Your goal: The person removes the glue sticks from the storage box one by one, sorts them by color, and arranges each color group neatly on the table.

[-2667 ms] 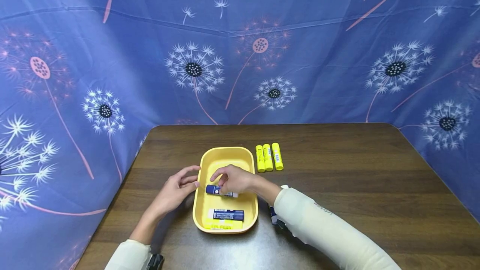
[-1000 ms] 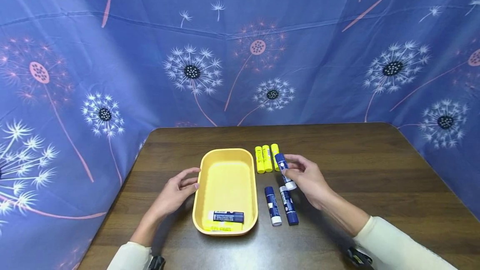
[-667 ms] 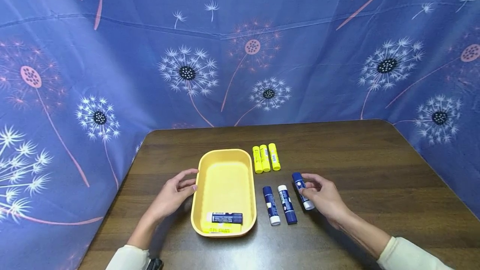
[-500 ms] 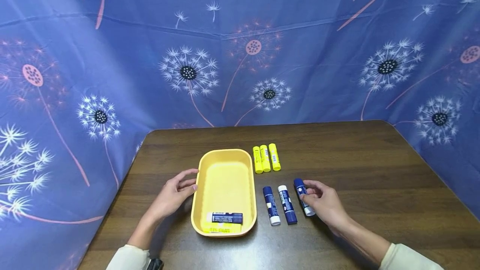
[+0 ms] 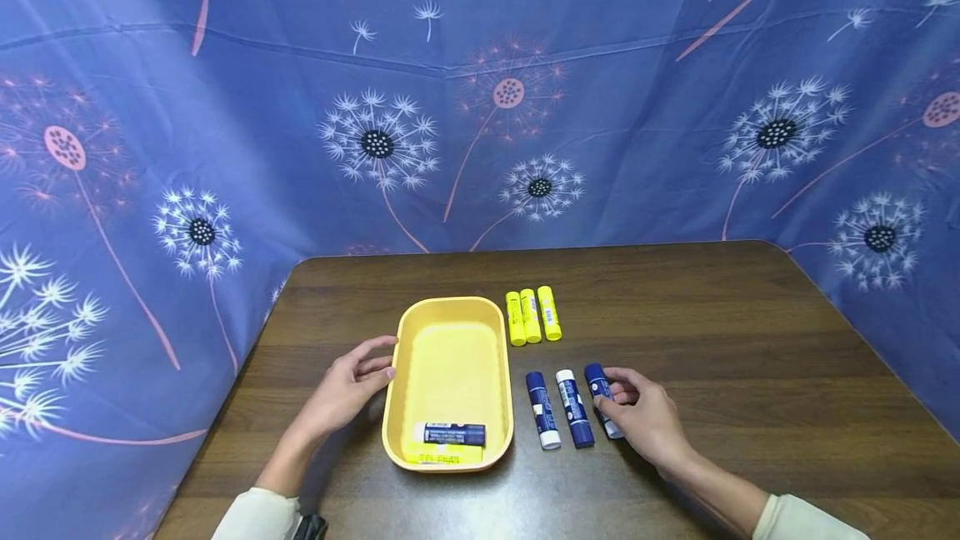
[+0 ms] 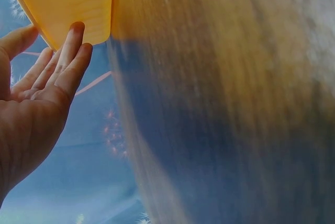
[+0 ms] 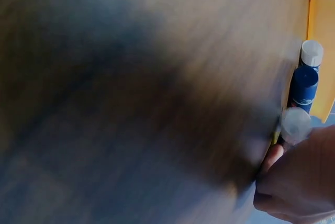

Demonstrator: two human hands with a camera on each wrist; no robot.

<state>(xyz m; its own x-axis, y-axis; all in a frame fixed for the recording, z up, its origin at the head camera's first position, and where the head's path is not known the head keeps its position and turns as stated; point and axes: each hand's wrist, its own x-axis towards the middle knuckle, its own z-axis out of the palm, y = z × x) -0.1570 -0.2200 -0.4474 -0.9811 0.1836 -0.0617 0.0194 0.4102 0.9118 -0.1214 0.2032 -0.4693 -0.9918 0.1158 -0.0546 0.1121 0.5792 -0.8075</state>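
My right hand (image 5: 647,417) pinches a navy glue stick (image 5: 599,384) with a white end, low at the table, just right of two other navy glue sticks. Of these, the left one (image 5: 542,409) has its white end toward me and the middle one (image 5: 574,407) has its white end away. With fingers loosely extended, my left hand (image 5: 347,383) touches the left rim of a yellow tray (image 5: 450,357). Inside the tray's near end lie a navy glue stick (image 5: 454,434) and a yellow glue stick (image 5: 446,453), side by side. The left wrist view shows the fingers against the tray's outer wall.
Three yellow glue sticks (image 5: 532,315) lie in a row beyond the navy ones, right of the tray's far end. All stand on a brown wooden table (image 5: 712,332). A blue dandelion-print cloth (image 5: 637,148) hangs behind it.
My right hand took a navy glue stick out of the tray, carried it right past the yellow sticks, then lowered it beside the two navy ones. My left hand stayed at the tray.
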